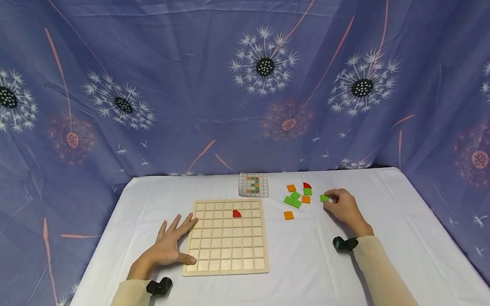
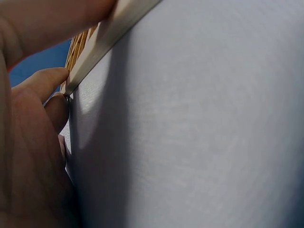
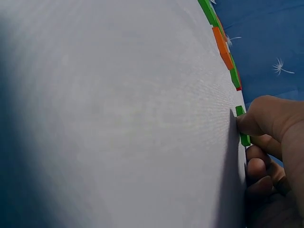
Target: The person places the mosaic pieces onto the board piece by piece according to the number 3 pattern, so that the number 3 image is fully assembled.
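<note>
A pale wooden grid board [image 1: 226, 247] lies left of the table's middle, with one red quarter-round tile [image 1: 236, 214] in a cell of its upper part. My left hand [image 1: 169, 244], fingers spread, rests on the board's left edge; in the left wrist view its fingers touch the wooden rim [image 2: 90, 57]. Over to the right, my right hand [image 1: 344, 207] pinches a green square tile [image 1: 324, 198] between thumb and fingers. The right wrist view shows this green tile [image 3: 244, 137] under the thumb, close over the white cloth.
Between board and right hand lie several loose green tiles [image 1: 296, 203], orange tiles [image 1: 289, 215] and another red quarter-round tile [image 1: 306, 185]. A pattern card [image 1: 253, 185] with a coloured grid lies behind the board. A blue dandelion-print curtain [image 1: 202, 102] surrounds the white-covered table [image 1: 307, 288].
</note>
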Available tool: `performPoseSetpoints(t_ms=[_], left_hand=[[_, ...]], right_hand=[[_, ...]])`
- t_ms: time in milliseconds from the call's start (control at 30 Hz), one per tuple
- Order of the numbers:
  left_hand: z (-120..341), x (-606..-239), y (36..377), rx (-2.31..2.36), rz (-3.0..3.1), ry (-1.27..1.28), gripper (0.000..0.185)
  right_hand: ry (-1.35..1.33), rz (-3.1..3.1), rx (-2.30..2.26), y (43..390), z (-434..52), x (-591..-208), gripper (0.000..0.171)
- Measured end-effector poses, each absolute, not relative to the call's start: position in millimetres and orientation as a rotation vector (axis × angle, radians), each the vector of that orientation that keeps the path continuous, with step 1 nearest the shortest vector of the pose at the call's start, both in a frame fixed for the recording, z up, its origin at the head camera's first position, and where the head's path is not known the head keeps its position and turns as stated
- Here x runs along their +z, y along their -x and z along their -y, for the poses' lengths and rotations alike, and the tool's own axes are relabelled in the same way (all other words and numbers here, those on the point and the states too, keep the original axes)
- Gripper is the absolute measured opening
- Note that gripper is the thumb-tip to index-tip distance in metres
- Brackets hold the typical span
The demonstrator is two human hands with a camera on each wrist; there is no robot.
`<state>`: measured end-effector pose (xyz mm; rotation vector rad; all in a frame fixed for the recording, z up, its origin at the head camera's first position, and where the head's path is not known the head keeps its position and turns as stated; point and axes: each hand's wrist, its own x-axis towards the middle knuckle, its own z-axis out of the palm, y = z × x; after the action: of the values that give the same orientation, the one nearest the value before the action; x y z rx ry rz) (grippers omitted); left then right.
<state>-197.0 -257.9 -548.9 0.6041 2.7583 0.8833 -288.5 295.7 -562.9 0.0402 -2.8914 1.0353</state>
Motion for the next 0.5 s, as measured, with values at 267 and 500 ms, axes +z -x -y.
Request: performPoseSetpoints(t_ms=[267,500], left_hand=[[256.4,-549.3,196.5,0.904,-2.757,-0.595,0.119],[256.1,-550.6,198.1,0.923,-2.754,-0.591,0.119]], right_hand=[[0.009,2.877,1.029,286.5,-295.4,-563.3,0.036],[0.007,2.870,1.047,285.6,-296.3,-561.4,0.036]])
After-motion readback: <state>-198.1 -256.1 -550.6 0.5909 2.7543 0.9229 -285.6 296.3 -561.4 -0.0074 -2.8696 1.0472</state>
